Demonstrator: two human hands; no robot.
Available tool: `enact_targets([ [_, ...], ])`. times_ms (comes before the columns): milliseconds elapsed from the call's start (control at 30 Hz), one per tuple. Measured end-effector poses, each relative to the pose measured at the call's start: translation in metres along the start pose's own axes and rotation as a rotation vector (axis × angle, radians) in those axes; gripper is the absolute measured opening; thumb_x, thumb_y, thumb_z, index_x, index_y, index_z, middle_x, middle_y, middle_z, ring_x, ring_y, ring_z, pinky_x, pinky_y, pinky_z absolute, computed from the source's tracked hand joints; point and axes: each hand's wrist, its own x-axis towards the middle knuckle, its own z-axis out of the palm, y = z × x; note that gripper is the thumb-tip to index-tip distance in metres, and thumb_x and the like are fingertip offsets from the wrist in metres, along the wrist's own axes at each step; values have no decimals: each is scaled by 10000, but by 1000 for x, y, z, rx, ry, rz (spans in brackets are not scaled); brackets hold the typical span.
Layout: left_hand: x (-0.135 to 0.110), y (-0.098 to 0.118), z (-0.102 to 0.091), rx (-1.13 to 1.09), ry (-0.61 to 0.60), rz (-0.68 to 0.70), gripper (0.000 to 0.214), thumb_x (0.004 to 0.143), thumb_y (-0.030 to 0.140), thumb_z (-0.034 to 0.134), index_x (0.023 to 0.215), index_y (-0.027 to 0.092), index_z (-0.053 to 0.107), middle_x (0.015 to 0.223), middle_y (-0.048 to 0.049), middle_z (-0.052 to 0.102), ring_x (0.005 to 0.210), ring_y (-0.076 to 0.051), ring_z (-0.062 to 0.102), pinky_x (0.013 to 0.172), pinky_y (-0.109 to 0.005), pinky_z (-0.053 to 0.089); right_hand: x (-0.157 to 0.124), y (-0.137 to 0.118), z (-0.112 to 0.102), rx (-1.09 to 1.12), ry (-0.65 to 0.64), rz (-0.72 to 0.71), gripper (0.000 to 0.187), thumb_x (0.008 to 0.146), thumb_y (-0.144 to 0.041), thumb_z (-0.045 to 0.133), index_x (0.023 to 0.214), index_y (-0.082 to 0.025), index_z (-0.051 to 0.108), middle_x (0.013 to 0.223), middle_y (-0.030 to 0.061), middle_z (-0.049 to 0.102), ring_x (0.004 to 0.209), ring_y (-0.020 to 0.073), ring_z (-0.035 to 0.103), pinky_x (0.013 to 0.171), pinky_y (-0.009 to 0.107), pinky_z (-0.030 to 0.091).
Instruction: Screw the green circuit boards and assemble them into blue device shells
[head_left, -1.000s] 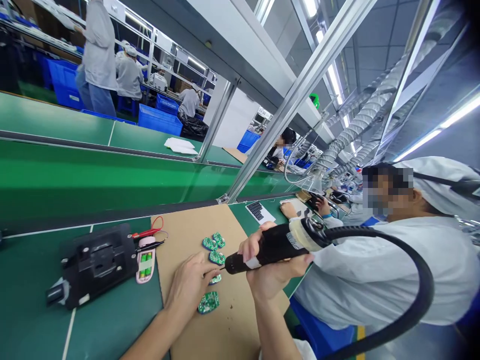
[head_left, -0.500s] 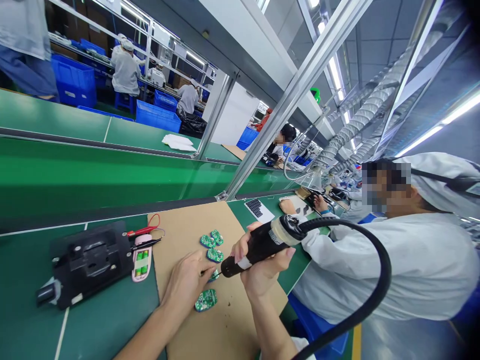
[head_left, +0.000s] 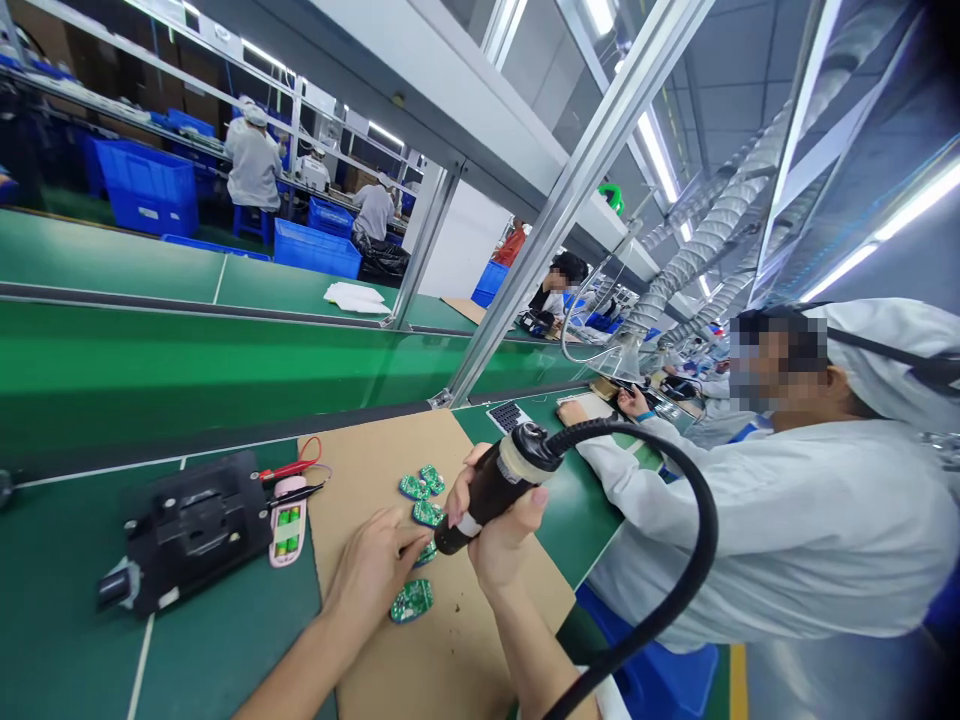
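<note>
Squarely over the cardboard sheet [head_left: 457, 640], pins a small green circuit board [head_left: 427, 553] down with the fingertips of the left hand [head_left: 375, 570], grip unclenched and pressing flat rather than wrapped around anything. Clamps the right hand [head_left: 510, 535] in a full grip around a black power tool [head_left: 486, 492], with a thick black hose [head_left: 679, 590] looping off its upper end and back past the right forearm. Slants the tool's long axis from upper right down to lower left, tip at the pinned board, touching or just above it, too small to tell which. Puts that board just left of and below the right hand's grip, between the two hands, with the left fingertips the nearer. Leaves a second board [head_left: 412, 600] loose just beside the left hand on the near side, and three more boards [head_left: 414, 488] clustered just beyond the tool tip, all flat on the cardboard. Sets a black fixture [head_left: 191, 530] well to the left on the green tabletop [head_left: 60, 620], contents of its recess not clear enough to tell. Lays a pink casing [head_left: 287, 530] just beside the fixture, green cells seated inside it, red and black clip leads [head_left: 296, 468] at its far end. Catches a co-worker in white [head_left: 787, 530] at the next station to the right, and blue crates [head_left: 150, 185] across the belt, contents out of sight.
</note>
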Motion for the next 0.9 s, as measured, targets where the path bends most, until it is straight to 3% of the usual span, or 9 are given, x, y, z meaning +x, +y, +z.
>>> enact_targets([
  [100, -1, -1, -7, -125, 37, -22, 324, 898, 335, 420, 801, 264, 721, 675, -18, 460, 729, -216, 508, 642, -294, 333, 4, -3, 1, 39, 20, -30, 663, 751, -835, 337, 860, -196, 476, 452, -64, 413, 343, 99, 364, 354, 190, 333],
  [233, 3, -6, -14, -375, 139, -155, 353, 871, 431, 385, 841, 207, 657, 774, -28, 552, 729, -204, 523, 686, -304, 380, 11, -4, 16, 87, 101, -98, 661, 753, -840, 323, 857, -203, 469, 459, -70, 400, 345, 98, 363, 351, 188, 335],
  [367, 13, -16, -15, -710, 169, -307, 448, 794, 581, 368, 823, 176, 559, 653, 26, 462, 495, -125, 391, 481, -248, 286, 18, 3, 39, 129, 154, -132, 651, 783, -824, 284, 870, -206, 471, 465, -72, 396, 339, 97, 353, 362, 204, 371],
  [467, 17, -19, -16, -930, 146, -349, 545, 701, 697, 460, 787, 162, 511, 626, 40, 433, 448, -78, 289, 434, -220, 226, 23, 9, 51, 170, 185, -159, 654, 791, -821, 282, 876, -202, 477, 477, -68, 406, 350, 100, 373, 387, 222, 413],
  [600, 18, -21, -21, -1092, 127, -348, 557, 620, 710, 601, 710, 173, 482, 610, 33, 454, 466, -71, 289, 427, -210, 237, 29, 11, 57, 206, 210, -153, 606, 818, -782, 303, 895, -205, 470, 481, -71, 415, 364, 99, 397, 410, 220, 428],
  [700, 19, -25, -21, -1104, 215, -326, 537, 583, 667, 672, 737, 174, 524, 601, 49, 453, 474, -82, 321, 435, -218, 256, 32, 6, 58, 214, 202, -168, 598, 818, -779, 308, 888, -206, 465, 478, -71, 421, 368, 98, 403, 415, 213, 415],
  [800, 19, -28, -20, -1065, 327, -291, 510, 580, 595, 734, 840, 179, 591, 713, 3, 585, 688, -155, 526, 655, -260, 421, 31, -5, 60, 155, 165, -219, 608, 812, -783, 321, 889, -201, 479, 474, -69, 423, 370, 99, 400, 421, 213, 402],
  [900, 17, -24, -21, -1074, 328, -267, 456, 689, 523, 712, 991, 197, 610, 967, -63, 680, 1064, -251, 551, 998, -333, 340, 26, -19, 61, 108, 104, -266, 620, 819, -778, 308, 890, -193, 502, 473, -62, 423, 376, 106, 402, 415, 216, 392],
])
